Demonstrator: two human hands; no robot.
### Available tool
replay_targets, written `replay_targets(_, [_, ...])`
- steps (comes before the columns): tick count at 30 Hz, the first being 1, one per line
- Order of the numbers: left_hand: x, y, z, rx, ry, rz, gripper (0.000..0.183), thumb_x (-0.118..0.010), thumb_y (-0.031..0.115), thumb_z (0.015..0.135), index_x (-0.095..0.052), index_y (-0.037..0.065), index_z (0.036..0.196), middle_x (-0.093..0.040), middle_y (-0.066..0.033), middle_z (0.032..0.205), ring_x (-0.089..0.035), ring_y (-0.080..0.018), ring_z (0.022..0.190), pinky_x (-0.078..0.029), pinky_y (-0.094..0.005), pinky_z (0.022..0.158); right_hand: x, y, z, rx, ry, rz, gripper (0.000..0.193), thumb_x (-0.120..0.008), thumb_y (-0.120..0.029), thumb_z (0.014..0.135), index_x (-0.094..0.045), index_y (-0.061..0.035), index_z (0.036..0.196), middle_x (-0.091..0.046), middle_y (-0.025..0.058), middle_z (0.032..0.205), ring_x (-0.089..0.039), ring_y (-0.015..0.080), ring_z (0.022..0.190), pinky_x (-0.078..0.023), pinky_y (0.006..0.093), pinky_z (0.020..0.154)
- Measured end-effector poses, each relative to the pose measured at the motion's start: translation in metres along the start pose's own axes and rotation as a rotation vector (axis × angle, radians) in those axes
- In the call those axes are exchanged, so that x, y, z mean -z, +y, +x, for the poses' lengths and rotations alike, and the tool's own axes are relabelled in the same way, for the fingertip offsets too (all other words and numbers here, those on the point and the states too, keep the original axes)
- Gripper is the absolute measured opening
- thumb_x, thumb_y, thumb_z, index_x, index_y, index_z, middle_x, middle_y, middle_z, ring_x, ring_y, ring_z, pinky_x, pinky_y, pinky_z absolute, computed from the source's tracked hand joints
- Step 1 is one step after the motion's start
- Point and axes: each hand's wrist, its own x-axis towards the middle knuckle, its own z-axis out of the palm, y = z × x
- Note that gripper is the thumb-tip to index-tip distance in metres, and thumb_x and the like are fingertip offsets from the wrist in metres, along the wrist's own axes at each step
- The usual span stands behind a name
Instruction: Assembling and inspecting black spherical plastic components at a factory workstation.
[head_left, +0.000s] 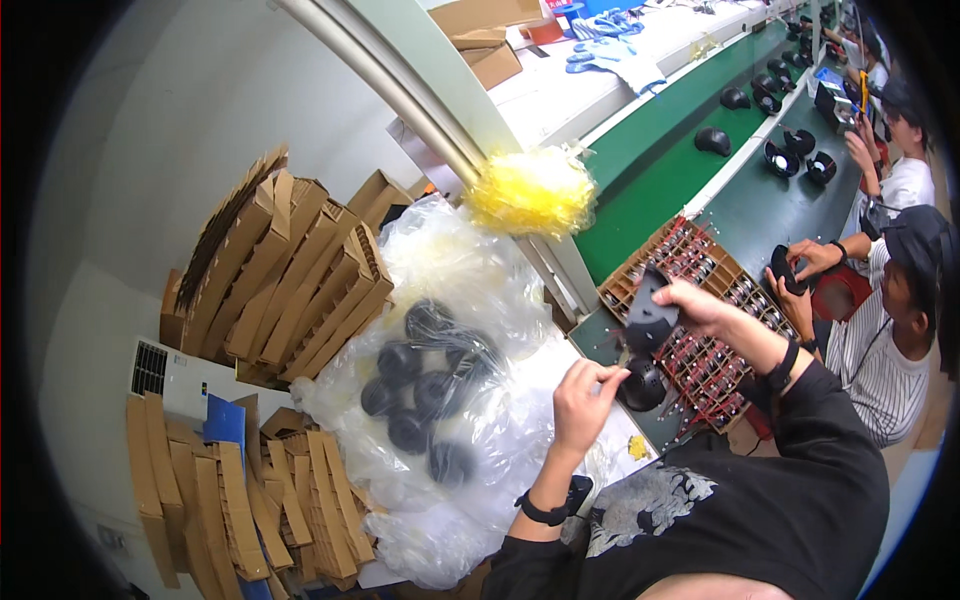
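My right hand [695, 305] grips a dark grey curved plastic shell [652, 318] by its upper edge, thumb and fingers closed on it. Just left of the shell, my left hand [583, 400] is closed in a pinch, its fingertips close to the shell's lower end. Whatever lies between those fingertips is too small to make out. Beneath the shell is a round black plastic housing [642, 388], near my left fingertips. Beside and under my right hand is a divided cardboard box [618, 288] with rows of small metal parts on red wires [712, 352].
Left of my hands, several black round housings [400, 362] lie in a clear plastic bag [500, 262]. Folded cardboard dividers [290, 265] are stacked farther left. A yellow plastic bundle [535, 190] hangs on a post. Co-workers sit at right along a green conveyor [650, 180] carrying black housings.
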Motion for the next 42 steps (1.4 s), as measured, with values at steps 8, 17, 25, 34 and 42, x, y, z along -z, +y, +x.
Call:
replay_targets(8, [0.045, 0.05, 0.094, -0.441, 0.26, 0.175, 0.026, -0.08, 0.011, 0.066, -0.056, 0.008, 0.077, -0.057, -0.0057, 0.072, -0.055, -0.0243, 0.069, -0.043, -0.0338, 0.069, 0.148, -0.065, 0.112, 0.074, 0.709, 0.356, 0.034, -0.062, -0.041, 0.08, -0.054, -0.0147, 0.1, -0.058, 0.0029, 0.086, -0.057, 0.0169, 0.08, -0.052, 0.0312, 0.055])
replay_targets(17, [0.025, -0.002, 0.178, -0.621, 0.551, 0.569, 0.065, -0.076, 0.047, 0.068, -0.047, 0.003, 0.106, -0.049, -0.0102, 0.102, -0.045, -0.0265, 0.094, -0.034, -0.0416, 0.087, 0.217, -0.004, 0.25, -0.158, 0.661, 0.401, 0.033, -0.068, -0.048, 0.077, -0.058, -0.0215, 0.095, -0.059, -0.0003, 0.099, -0.057, 0.0185, 0.086, -0.049, 0.0348, 0.065])
replay_targets(25, [0.009, -0.016, 0.103, -0.348, 0.556, 0.021, 0.091, -0.071, 0.051, 0.073, -0.028, -0.006, 0.129, -0.039, -0.0188, 0.121, -0.041, -0.0308, 0.11, -0.032, -0.0428, 0.095, 0.229, 0.02, 0.263, -0.279, 0.402, 0.485, 0.031, -0.065, -0.036, 0.083, -0.055, -0.0124, 0.1, -0.057, 0.0078, 0.109, -0.057, 0.0207, 0.093, -0.051, 0.0347, 0.07])
replay_targets(34, [-0.002, -0.13, -0.222, 0.878, -0.157, -0.082, 0.024, -0.058, 0.017, 0.087, -0.059, 0.003, 0.107, -0.064, -0.0144, 0.1, -0.062, -0.0274, 0.09, -0.048, -0.0344, 0.077, 0.155, 0.056, 0.181, -0.108, 0.377, 0.445, 0.024, -0.055, -0.021, 0.09, -0.054, -0.0024, 0.106, -0.059, 0.0143, 0.107, -0.059, 0.0219, 0.095, -0.053, 0.0312, 0.075])
replay_targets(42, [0.016, -0.224, -0.328, 1.056, 0.357, 0.279, 0.026, -0.057, 0.022, 0.085, -0.057, 0.002, 0.102, -0.062, -0.0156, 0.093, -0.06, -0.0306, 0.087, -0.047, -0.0386, 0.08, 0.017, 0.134, 0.035, -0.471, 0.124, 0.041, 0.023, -0.056, -0.026, 0.09, -0.056, -0.0128, 0.109, -0.062, 0.002, 0.101, -0.06, 0.0155, 0.086, -0.047, 0.0281, 0.074])
